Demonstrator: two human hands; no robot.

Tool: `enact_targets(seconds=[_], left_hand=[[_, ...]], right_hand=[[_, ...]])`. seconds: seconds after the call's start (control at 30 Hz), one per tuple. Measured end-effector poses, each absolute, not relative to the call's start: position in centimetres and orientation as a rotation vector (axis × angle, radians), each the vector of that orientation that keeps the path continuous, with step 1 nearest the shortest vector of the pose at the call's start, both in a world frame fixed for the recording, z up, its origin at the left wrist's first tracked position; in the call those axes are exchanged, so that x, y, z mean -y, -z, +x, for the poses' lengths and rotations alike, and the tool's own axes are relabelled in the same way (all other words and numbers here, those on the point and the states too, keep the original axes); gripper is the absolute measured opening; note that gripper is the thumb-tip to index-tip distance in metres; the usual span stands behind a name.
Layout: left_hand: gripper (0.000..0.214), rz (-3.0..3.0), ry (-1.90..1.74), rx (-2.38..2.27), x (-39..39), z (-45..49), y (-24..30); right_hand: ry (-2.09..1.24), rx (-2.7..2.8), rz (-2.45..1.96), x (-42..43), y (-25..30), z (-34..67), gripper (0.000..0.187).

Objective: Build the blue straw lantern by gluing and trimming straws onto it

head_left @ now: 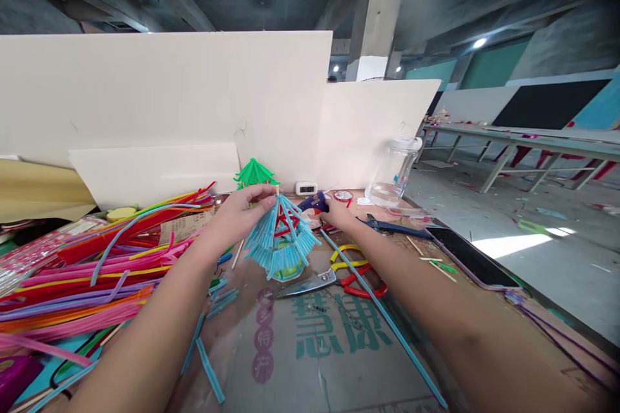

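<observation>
My left hand (249,206) pinches the stick tip at the top of a small pavilion-like model (282,245). Light-blue pipe cleaner strips cover its tiered, flared roof, and red pieces show in the middle. To the right of it, my right hand (338,215) is closed on a dark blue and orange glue gun (314,202), whose handle is mostly hidden by the fingers. In front of the model lie scissors (310,284) with red handles and a yellow-handled tool (347,255). A long light-blue pipe cleaner (387,319) runs beneath my right forearm.
Colourful pipe cleaners (97,271) heap up on the left. Cut blue pieces (209,371) lie near the front. Behind stand a green-roofed model (255,171), a small digital clock (306,189) and white boards (165,90). Rightward are a clear jug (391,171), pliers (397,227) and a phone (469,258).
</observation>
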State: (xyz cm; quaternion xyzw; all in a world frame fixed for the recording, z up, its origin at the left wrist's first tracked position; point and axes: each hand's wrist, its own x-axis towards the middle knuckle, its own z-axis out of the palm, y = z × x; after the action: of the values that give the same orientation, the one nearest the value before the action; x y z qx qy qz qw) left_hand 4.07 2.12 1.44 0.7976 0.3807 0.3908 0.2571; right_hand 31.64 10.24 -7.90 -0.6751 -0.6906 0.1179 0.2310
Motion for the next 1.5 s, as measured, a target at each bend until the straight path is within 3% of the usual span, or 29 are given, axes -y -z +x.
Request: enact_targets(seconds=[0.4, 0.63, 0.83, 1.2, 1.5], left_hand=[[0.054, 2.057, -1.071, -1.055, -2.6, 4.1, -0.9], [0.057, 2.06, -1.051, -1.081, -2.4, 4.1, -1.1], [0.052, 2.055, -1.047, -1.064, -2.3, 4.3, -1.2], [0.046, 2.183, -1.084, -1.073, -2.7, 4.2, -0.7], [0.046, 2.166, -1.085, -1.072, -2.5, 4.2, -0.8]], right_hand=[[-0.41, 1.667, -1.627, -6.5, 3.3, 32.6, 0.037], [-0.764, 1.608, -0.924, -1.5, -1.3, 31.3, 0.036], [-0.565, 1.972, -1.166, 1.6, -2.0, 30.9, 0.041], [-0.427, 1.921, -1.28, 1.9, -1.4, 30.0, 0.034], [-0.384, 1.993, -1.126, 1.7, -1.5, 29.8, 0.035]])
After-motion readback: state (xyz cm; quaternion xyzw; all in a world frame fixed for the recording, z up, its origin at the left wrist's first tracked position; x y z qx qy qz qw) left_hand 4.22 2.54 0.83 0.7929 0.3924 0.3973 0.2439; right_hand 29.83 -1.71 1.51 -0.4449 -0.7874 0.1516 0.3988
